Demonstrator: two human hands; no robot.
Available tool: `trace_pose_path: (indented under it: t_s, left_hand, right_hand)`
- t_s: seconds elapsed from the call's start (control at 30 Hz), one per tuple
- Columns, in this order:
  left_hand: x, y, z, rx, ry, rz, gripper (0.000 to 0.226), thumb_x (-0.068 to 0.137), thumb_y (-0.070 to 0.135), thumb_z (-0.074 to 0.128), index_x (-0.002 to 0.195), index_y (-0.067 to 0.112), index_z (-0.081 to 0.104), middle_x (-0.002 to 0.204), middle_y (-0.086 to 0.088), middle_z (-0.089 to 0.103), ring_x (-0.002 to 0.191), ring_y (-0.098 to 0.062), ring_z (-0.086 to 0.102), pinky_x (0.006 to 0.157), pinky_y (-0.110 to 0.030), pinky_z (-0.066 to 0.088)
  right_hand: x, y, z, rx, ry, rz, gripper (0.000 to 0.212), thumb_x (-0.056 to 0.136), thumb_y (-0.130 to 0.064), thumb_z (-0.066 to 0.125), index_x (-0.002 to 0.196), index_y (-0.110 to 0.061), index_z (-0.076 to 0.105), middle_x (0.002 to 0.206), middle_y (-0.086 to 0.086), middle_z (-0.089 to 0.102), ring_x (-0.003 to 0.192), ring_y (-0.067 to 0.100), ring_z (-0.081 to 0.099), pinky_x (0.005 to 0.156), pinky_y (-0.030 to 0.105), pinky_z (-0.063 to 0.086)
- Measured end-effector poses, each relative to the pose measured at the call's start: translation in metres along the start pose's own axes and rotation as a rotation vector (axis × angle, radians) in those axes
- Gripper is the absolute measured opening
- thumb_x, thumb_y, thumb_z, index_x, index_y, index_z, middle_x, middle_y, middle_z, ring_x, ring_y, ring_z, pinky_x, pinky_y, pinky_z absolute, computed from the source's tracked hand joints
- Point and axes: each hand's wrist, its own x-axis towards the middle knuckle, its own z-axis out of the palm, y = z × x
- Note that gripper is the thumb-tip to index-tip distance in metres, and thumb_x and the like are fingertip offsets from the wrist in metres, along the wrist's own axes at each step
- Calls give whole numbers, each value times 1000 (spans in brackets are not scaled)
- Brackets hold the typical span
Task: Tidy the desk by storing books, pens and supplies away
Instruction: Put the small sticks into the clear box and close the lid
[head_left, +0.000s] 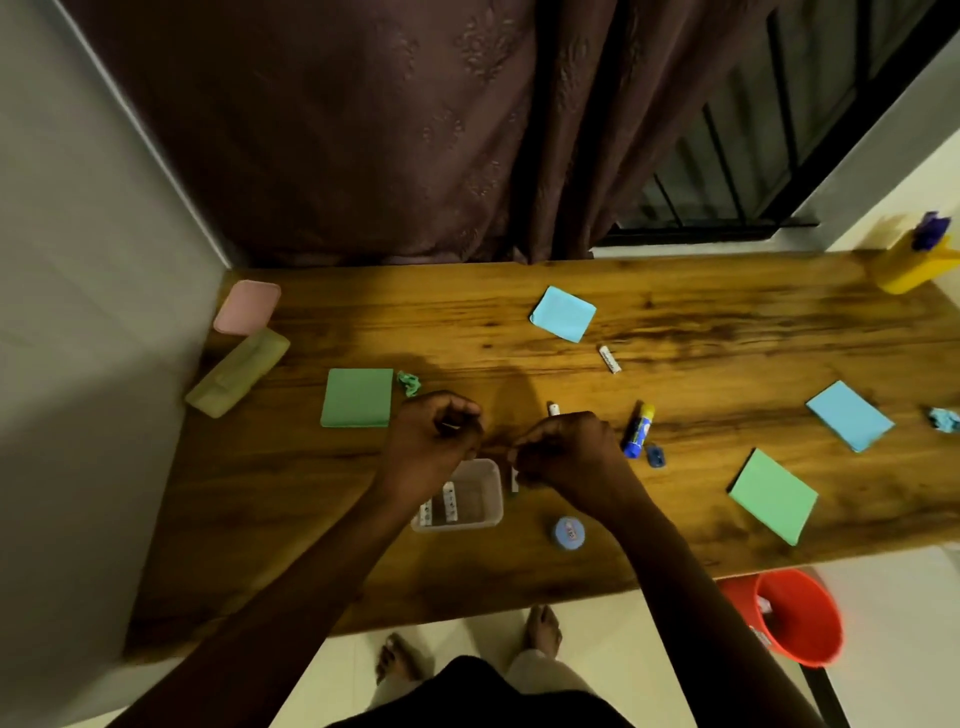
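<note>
Left hand (434, 431): fingers curled tight, pinching a thin yellowish sliver (450, 426); kind not discernible. Right hand (563, 452): likewise curled, pinching a small white piece (515, 479) at the fingertips. Both close together, over the far rim of a clear box (467, 526) on the worktop (727, 332). In the box: white sticks (450, 501), lying flat. Near its right side: blue disc (569, 534). Right of the right hand: glue stick (638, 430), with a sharpener (655, 456) just beside its near end. Beyond the right hand: white stub (554, 409); farther back, white stick (610, 359). Left of the left hand: green wad (409, 383), then left green pad (357, 397). Well apart: far blue pad (563, 313), right blue pad (849, 415), right green pad (773, 496). At the left end: pink case (248, 306), beige case (238, 373). On the floor: red bucket (797, 618).
</note>
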Motion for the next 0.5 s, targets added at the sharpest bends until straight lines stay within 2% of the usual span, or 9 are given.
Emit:
trace_pose_path:
  t_s: [0.1, 0.2, 0.3, 0.37, 0.43, 0.5]
  left_hand:
    - [6, 9, 24, 33, 15, 3, 10, 87, 9, 77, 94, 15, 76, 86, -2, 76, 79, -19, 75, 72, -41, 65]
    - [13, 15, 46, 40, 4, -30, 16, 86, 5, 75, 89, 21, 75, 82, 1, 76, 73, -19, 76, 72, -47, 64]
    - [27, 12, 70, 86, 0, -48, 10, 81, 15, 78, 87, 24, 75, 83, 1, 77, 76, -21, 76, 76, -51, 63]
    - [39, 9, 84, 144, 10, -43, 14, 74, 27, 77, 88, 24, 76, 84, 3, 77, 80, -19, 75, 79, -49, 63]
    - [51, 6, 100, 287, 24, -42, 21, 74, 30, 79, 93, 23, 76, 88, 6, 76, 84, -12, 73, 82, -39, 62]
    - [61, 2, 112, 414, 22, -77, 27, 77, 29, 83, 101, 19, 74, 91, 5, 76, 85, -8, 71, 78, -29, 59]
  right_hand:
    - [11, 18, -25, -34, 23, -23, 9, 82, -11, 82, 84, -20, 83, 77, -7, 78, 71, 9, 75, 73, 35, 64]
    - [25, 38, -47, -20, 2, -26, 4, 80, -19, 84, 82, -22, 82, 77, -7, 78, 73, 8, 74, 76, 38, 62]
    - [40, 59, -70, -88, 30, -54, 9, 77, -18, 84, 85, -21, 82, 85, -12, 78, 80, -2, 72, 75, 18, 56]
    - [51, 69, -84, -132, 50, -86, 12, 76, -16, 84, 87, -20, 81, 86, -11, 78, 82, -3, 71, 74, 14, 53]
    - [66, 84, -95, -158, 41, -73, 14, 76, -20, 84, 89, -20, 80, 88, -11, 77, 84, -1, 71, 78, 18, 55]
    - [84, 101, -101, -182, 64, -56, 18, 77, -21, 83, 94, -20, 78, 90, -8, 77, 89, 7, 73, 86, 31, 58]
